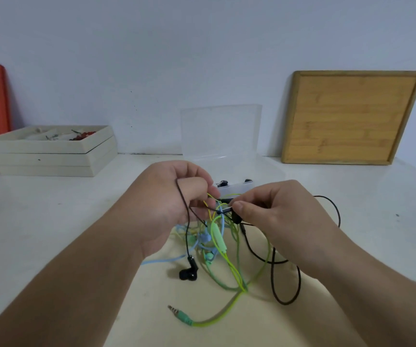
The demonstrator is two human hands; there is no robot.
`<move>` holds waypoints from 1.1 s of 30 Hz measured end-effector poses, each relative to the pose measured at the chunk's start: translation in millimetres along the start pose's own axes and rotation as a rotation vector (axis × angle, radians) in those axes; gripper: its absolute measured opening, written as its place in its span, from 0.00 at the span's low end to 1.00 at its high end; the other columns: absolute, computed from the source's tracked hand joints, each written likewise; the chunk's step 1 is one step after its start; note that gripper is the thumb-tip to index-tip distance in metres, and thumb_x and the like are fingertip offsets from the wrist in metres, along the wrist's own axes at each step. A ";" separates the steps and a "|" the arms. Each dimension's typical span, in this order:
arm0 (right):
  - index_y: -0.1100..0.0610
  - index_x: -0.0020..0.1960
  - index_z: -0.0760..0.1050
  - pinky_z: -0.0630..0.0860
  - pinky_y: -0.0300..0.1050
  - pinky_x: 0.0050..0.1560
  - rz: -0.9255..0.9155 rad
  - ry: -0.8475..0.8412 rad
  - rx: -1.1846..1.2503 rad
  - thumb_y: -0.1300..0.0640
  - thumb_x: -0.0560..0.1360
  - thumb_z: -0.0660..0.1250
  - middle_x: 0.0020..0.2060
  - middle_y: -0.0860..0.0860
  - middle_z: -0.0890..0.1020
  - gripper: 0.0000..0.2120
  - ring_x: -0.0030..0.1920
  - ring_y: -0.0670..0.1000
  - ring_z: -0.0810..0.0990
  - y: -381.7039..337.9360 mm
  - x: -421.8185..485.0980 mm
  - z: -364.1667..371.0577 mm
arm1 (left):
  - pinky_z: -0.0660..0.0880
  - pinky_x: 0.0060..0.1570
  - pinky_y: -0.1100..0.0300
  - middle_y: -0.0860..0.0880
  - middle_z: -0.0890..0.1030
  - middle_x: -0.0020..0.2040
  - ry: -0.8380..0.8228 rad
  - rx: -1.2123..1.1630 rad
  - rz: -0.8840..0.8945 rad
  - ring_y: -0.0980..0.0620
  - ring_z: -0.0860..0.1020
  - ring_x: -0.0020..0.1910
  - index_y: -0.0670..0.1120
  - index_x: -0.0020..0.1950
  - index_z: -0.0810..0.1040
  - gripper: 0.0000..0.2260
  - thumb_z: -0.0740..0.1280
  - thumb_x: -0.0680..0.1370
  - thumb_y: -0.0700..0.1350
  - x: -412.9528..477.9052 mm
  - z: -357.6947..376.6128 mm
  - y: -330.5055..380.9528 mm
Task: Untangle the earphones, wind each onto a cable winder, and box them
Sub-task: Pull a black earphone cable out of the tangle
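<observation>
Untangling is the step in hand, by my reading: the left hand (177, 194) has its fingers curled round a black cord (182, 199) and part of the knot, while the right hand (279, 216) pinches a black strand between thumb and forefinger. The earphones (217, 241), black, green and blue, hang in one tangle from both hands down to the table (51, 221), a black earbud (189, 272) and a green plug (180, 318) lying free. Next, probably, the black cord needs drawing out through the loops without tightening them. The clear box (220, 131) stands open just behind; small dark things in it are too hidden to name, and no winder shows plainly
</observation>
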State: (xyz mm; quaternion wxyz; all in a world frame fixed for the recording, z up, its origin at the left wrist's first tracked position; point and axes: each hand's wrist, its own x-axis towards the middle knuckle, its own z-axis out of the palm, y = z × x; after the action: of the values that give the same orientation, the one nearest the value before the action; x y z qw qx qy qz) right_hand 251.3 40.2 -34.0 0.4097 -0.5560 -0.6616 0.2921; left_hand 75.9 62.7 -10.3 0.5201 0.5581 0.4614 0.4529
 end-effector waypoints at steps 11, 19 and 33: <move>0.46 0.43 0.85 0.56 0.39 0.27 -0.040 -0.122 -0.184 0.59 0.72 0.73 0.24 0.45 0.61 0.07 0.26 0.46 0.58 -3.8 -1.6 -7.2 | 0.81 0.37 0.58 0.40 0.82 0.35 0.058 0.131 0.092 0.49 0.80 0.32 0.38 0.41 0.79 0.08 0.71 0.71 0.26 1.6 -5.0 -7.9; 0.57 0.44 0.83 0.62 0.45 0.33 -0.092 -0.152 -0.181 0.51 0.79 0.67 0.38 0.66 0.76 0.11 0.32 0.48 0.66 -1.6 -0.6 -6.5 | 0.83 0.39 0.51 0.43 0.84 0.34 0.225 0.402 0.227 0.45 0.84 0.33 0.42 0.41 0.82 0.06 0.70 0.77 0.36 3.5 -0.9 -12.8; 0.52 0.41 0.86 0.69 0.40 0.36 0.046 -0.047 0.110 0.57 0.74 0.73 0.32 0.53 0.81 0.05 0.33 0.47 0.72 -0.4 0.4 -9.3 | 0.74 0.34 0.58 0.46 0.77 0.35 0.131 0.278 0.176 0.49 0.75 0.31 0.45 0.44 0.80 0.07 0.67 0.77 0.34 6.0 -8.2 -13.1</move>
State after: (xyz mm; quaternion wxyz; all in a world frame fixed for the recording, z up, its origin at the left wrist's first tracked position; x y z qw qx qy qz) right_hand 259.1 39.9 -29.0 0.4172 -0.5405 -0.6410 0.3506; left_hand 68.2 70.4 -22.8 0.3650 0.6323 0.5020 0.4637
